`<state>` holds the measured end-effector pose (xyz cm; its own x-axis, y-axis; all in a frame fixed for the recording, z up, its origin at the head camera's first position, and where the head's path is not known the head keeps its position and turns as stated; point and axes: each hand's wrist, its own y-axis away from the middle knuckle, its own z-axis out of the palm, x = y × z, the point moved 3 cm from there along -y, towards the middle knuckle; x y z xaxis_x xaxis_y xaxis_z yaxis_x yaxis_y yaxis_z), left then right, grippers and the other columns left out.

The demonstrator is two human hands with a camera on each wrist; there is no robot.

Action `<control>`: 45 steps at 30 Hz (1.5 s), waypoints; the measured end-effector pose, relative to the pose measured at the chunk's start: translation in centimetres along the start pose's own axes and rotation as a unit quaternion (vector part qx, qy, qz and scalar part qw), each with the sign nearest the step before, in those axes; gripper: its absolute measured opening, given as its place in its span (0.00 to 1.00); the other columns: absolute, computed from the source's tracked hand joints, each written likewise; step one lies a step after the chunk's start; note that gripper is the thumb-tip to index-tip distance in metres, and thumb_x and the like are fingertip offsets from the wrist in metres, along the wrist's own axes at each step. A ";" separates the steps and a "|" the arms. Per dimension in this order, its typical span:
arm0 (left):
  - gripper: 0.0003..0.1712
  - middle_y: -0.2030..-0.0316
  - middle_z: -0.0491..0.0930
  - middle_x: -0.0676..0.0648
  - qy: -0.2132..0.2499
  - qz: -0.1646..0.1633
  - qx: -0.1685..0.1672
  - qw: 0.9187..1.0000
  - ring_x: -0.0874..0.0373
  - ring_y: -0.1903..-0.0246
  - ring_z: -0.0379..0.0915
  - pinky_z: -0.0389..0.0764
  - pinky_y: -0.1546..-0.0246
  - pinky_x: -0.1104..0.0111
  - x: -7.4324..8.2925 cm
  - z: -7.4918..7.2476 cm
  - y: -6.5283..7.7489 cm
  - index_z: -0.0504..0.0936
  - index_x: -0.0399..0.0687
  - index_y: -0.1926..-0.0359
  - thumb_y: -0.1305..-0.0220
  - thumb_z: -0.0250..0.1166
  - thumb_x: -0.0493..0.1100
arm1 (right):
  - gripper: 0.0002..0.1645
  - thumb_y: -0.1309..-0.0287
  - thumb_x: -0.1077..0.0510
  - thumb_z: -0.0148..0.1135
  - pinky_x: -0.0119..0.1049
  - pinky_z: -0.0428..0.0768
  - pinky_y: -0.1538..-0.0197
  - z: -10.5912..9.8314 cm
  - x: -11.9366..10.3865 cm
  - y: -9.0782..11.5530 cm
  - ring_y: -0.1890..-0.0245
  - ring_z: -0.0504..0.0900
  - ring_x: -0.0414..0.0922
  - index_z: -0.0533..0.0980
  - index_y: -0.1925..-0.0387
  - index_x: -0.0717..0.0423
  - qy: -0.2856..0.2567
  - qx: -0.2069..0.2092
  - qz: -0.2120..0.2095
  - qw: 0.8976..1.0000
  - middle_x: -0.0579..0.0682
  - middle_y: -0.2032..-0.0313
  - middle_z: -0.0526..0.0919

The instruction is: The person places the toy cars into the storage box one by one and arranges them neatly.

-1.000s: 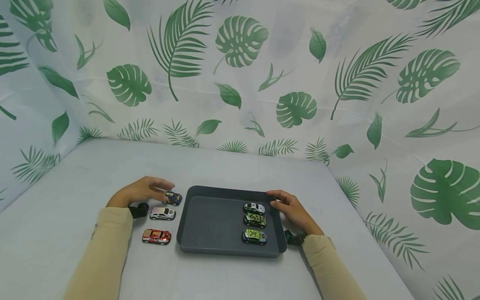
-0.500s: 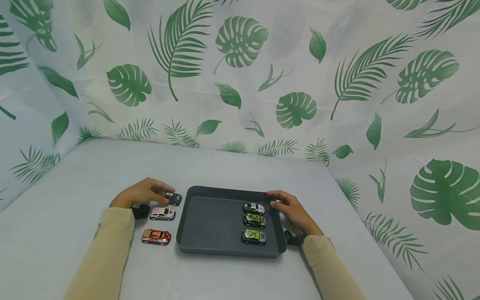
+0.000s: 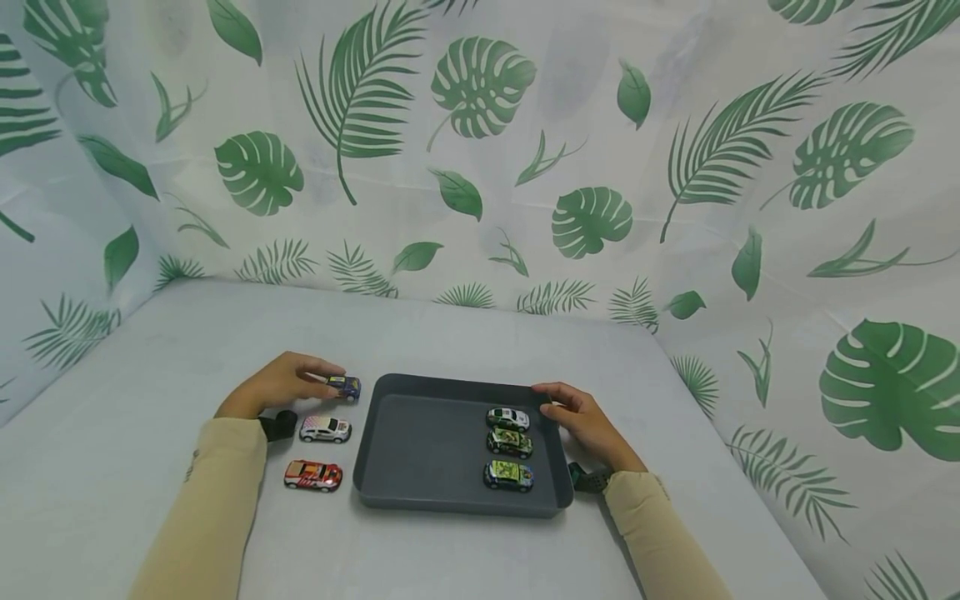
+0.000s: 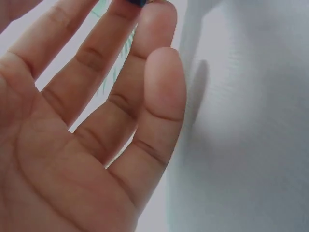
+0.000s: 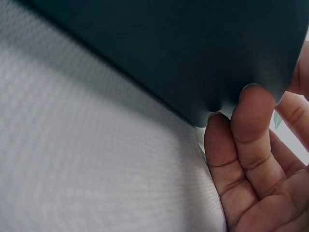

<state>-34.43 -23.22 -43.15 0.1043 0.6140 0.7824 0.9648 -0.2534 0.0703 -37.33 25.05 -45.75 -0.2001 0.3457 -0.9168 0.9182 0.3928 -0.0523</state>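
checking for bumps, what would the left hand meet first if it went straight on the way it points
Probably the tray, near its far left corner, just past the blue car that the left hand holds; hand height is unclear.

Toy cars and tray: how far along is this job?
Apparently about halfway. Done: three cars sit in the tray. In hand: the left hand pinches the blue car; the right hand holds the tray's rim. Remaining: the white car and red car, outside on the table.
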 end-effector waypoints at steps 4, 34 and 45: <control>0.28 0.40 0.85 0.32 0.012 -0.001 0.017 1.000 0.37 0.42 0.83 0.86 0.48 0.51 0.3 -0.3 0.1 0.83 0.34 0.33 0.28 0.75 0.44 | 0.27 0.23 0.60 0.63 0.46 0.72 0.32 0.0 0.0 -0.1 0.44 0.84 0.49 0.74 0.29 0.68 0.003 0.003 0.004 1.000 0.67 0.36 0.81; 0.26 0.43 0.87 0.36 0.046 0.077 0.046 0.995 0.38 0.42 0.85 0.81 0.39 0.41 7.5 0.8 0.1 0.85 0.35 0.36 0.29 0.75 0.43 | 0.26 0.23 0.60 0.63 0.44 0.73 0.33 -0.1 0.4 0.0 0.43 0.84 0.49 0.75 0.30 0.66 0.004 0.007 -0.001 1.000 0.64 0.38 0.82; 0.24 0.43 0.88 0.37 0.021 0.076 0.046 0.996 0.40 0.44 0.86 0.81 0.39 0.40 9.0 2.5 -0.6 0.88 0.38 0.39 0.32 0.78 0.43 | 0.26 0.22 0.60 0.63 0.40 0.75 0.35 -0.1 0.5 0.0 0.44 0.84 0.48 0.74 0.29 0.67 0.003 0.005 -0.003 1.000 0.65 0.38 0.82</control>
<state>-33.48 -15.70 -37.70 0.2420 0.5422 0.8047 0.9571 -0.2697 -0.1061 -37.47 25.27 -46.16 -0.2070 0.3489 -0.9140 0.9203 0.3863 -0.0609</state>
